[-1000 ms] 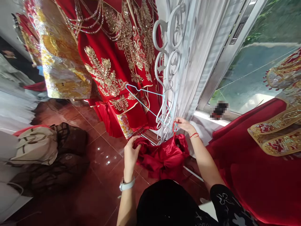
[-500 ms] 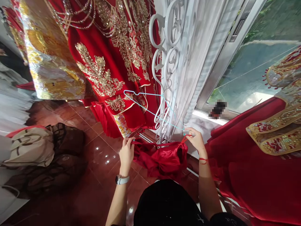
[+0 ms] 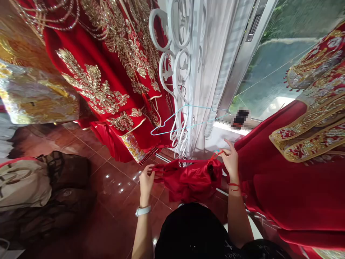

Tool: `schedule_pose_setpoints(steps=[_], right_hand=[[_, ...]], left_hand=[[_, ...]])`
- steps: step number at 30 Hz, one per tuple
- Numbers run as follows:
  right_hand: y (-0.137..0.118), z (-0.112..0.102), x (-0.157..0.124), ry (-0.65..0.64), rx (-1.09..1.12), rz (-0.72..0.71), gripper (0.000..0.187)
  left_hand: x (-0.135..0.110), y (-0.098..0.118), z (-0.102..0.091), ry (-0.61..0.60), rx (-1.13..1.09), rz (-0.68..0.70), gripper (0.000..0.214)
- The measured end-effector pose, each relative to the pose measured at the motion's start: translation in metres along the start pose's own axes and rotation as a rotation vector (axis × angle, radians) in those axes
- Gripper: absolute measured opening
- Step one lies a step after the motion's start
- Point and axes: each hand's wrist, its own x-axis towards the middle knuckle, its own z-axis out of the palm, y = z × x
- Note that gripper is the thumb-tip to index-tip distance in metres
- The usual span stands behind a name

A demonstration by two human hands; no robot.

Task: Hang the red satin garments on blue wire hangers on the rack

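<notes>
A crumpled red satin garment [image 3: 188, 181] is held up in front of me between my hands. My left hand [image 3: 147, 181] pinches its left edge or strap. My right hand [image 3: 230, 162] grips a thin red strap [image 3: 218, 154] running from the garment, with a small light blue bit showing at the fingertips. A light blue wire hanger [image 3: 185, 120] hangs from the white ornate metal rack [image 3: 182, 66], apart from both hands. A white watch [image 3: 142, 211] circles my left wrist, and a red string [image 3: 234, 185] circles my right.
A red gown with gold sequin embroidery [image 3: 94, 86] hangs behind the hanger. Another red gown with gold trim [image 3: 291, 187] lies along the right, close to my right arm. A beige bag [image 3: 21, 183] and dark mesh stand on the red tile floor [image 3: 115, 190] at left.
The hanger's end no longer reaches my right hand, and the hanger now hangs free by the rack. My right hand has moved up and away from the garment, and the view has shifted.
</notes>
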Motion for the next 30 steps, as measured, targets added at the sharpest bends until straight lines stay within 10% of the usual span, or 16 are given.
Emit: schedule_pose_setpoints(steps=[7,30], right_hand=[[-0.005,0.005,-0.001,-0.029,0.183,0.003,0.11],[0.002,0.006,0.06,0.04,0.595,0.004,0.156]], left_hand=[[-0.006,-0.004,0.008,-0.372,-0.482,-0.273,0.053],[-0.018,-0.038,0.062,0.173,-1.04,-0.267,0.108]])
